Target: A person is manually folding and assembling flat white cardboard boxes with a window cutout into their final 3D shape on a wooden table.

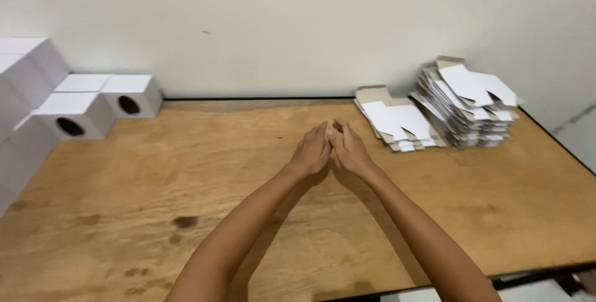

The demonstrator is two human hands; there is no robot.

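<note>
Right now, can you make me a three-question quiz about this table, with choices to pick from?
1. Where do the flat folded cartons lie?
A. far right of the table
B. near left corner
C. on the floor

2. What colour are the folded-up boxes with round holes?
A. red
B. white
C. green

3. How are the two hands?
A. far apart
B. pressed together, holding nothing
C. each lifting a box

Answers:
1 A: the stacks sit by the wall at the right end of the wooden table.
2 B: every box at the left is white.
3 B: the left hand and right hand meet mid-table.
</note>
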